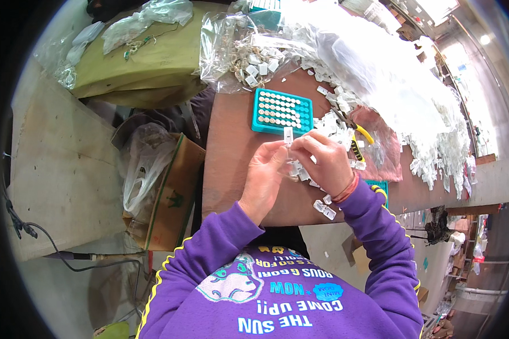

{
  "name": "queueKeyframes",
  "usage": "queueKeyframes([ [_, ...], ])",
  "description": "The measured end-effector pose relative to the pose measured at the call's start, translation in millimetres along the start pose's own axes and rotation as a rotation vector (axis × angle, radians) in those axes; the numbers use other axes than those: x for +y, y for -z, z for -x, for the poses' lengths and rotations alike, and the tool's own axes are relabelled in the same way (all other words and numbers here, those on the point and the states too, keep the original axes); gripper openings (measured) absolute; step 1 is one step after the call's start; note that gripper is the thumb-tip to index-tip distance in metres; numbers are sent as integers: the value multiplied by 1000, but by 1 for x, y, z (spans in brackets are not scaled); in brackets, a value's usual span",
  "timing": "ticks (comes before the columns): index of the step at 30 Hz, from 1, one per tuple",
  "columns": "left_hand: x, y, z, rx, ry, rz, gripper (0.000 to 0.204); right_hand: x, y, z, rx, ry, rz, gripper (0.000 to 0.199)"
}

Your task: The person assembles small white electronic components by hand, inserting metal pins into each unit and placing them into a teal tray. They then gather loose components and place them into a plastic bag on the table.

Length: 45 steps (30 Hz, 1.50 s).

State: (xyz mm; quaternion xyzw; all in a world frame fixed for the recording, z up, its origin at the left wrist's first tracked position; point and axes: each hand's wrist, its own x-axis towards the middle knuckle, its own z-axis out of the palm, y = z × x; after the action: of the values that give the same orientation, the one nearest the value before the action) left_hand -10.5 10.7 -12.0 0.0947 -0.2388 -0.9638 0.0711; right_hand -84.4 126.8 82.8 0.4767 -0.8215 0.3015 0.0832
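A small white plastic piece [288,134] stands up between the fingertips of both my hands, just below a teal tray. My left hand [264,176] pinches it from the left, thumb and forefinger together. My right hand [327,164] closes on it from the right, a red band round the wrist. Whether a smaller part is in my fingers too is hidden. The teal tray [306,112] holds rows of round silvery button cells [278,107]. Loose white plastic pieces [339,131] lie around and beneath my right hand, with several more [324,209] near the table's front edge.
Yellow-handled pliers [364,134] lie right of my right hand, by a pink plastic sheet [385,155]. A large white heap [379,73] covers the table's far right. A clear bag [223,56] of parts lies far left; an open cardboard box [172,209] stands left of the brown table [226,152].
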Motion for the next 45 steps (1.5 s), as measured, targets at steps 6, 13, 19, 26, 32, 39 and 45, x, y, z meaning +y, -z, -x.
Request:
queueKeyframes([
  [6,1,-2,1,-32,-17,7,19,-4,0,5,-21,42,22,13],
  [13,2,-1,1,-50,9,-17,18,-5,7,3,37,41,5,19],
  [19,4,-3,3,-30,42,9,16,2,5,1,-24,-35,-84,18],
  [26,5,-4,3,-11,64,58,15,3,-8,10,146,136,-27,20],
  [32,6,-5,3,-9,65,37,15,2,-14,13,195,85,-3,18],
  [39,6,-5,3,13,78,72,15,2,-15,14,181,80,-50,17],
  [45,6,-4,4,12,94,19,14,2,-15,15,182,-68,-76,17],
])
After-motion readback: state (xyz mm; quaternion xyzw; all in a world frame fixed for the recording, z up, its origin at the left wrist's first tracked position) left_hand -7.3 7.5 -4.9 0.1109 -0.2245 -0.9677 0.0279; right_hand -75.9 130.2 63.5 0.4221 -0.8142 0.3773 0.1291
